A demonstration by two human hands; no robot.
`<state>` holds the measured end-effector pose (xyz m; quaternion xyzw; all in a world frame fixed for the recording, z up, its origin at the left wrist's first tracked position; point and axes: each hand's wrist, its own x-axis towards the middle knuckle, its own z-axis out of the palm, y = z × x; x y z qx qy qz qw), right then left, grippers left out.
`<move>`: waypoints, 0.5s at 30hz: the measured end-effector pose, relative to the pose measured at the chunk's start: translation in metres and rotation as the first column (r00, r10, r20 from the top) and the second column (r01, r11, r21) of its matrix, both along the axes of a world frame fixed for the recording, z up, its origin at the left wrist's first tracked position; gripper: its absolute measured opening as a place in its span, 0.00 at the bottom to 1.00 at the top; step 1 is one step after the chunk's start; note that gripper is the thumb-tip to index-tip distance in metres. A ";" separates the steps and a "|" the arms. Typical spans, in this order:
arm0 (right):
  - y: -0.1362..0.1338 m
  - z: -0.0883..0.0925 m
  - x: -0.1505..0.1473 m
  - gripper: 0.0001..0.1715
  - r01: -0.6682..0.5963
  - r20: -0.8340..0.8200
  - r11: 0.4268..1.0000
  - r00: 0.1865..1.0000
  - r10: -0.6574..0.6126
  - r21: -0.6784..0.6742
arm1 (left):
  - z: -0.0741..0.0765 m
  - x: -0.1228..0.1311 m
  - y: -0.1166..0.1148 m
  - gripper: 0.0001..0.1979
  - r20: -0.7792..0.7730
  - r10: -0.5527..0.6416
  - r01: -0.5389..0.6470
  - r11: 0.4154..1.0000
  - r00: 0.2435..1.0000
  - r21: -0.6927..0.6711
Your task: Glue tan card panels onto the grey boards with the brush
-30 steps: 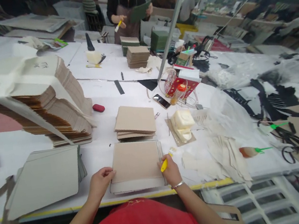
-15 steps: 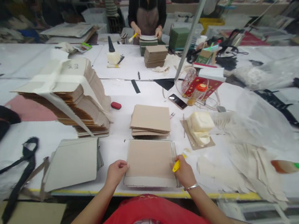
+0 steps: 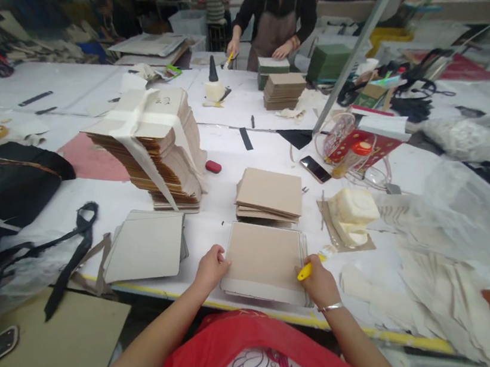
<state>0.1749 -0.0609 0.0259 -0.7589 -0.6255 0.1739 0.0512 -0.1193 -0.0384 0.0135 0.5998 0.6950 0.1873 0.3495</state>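
In front of me lies a pile of grey boards with a tan cardboard sheet [image 3: 266, 254] on top. My left hand [image 3: 212, 266] is closed at the sheet's left edge, thumb and fingers pinching it. A yellow-handled brush [image 3: 308, 269] is gripped in my right hand [image 3: 322, 281], its pale bristles pointing away to the right. Fingers of that hand also touch the sheet's right edge. Just behind stands a short stack of tan cardboard [image 3: 268, 192]. Right of it, a pale tub [image 3: 354, 208] with creamy smears rests on a piece of board.
Grey boards [image 3: 145, 245] lie at left before a tall strapped cardboard stack [image 3: 153, 141]. A phone [image 3: 315, 169], a bottle with an orange cap [image 3: 354, 157] and fabric scraps [image 3: 439, 290] are at right. Across the table, a co-worker [image 3: 277, 17] holds a brush beside green stacks.
The view has swung left, so the table appears shifted right. My hands keep their places at the sheet's edges. The co-worker's brush hand has moved left, away from the stack.
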 end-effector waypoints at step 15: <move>0.080 0.036 -0.106 0.18 0.192 -0.850 0.967 0.469 -0.241 -0.168 | 0.010 0.024 -0.009 0.17 -0.531 -0.576 0.733 0.667 0.621 0.134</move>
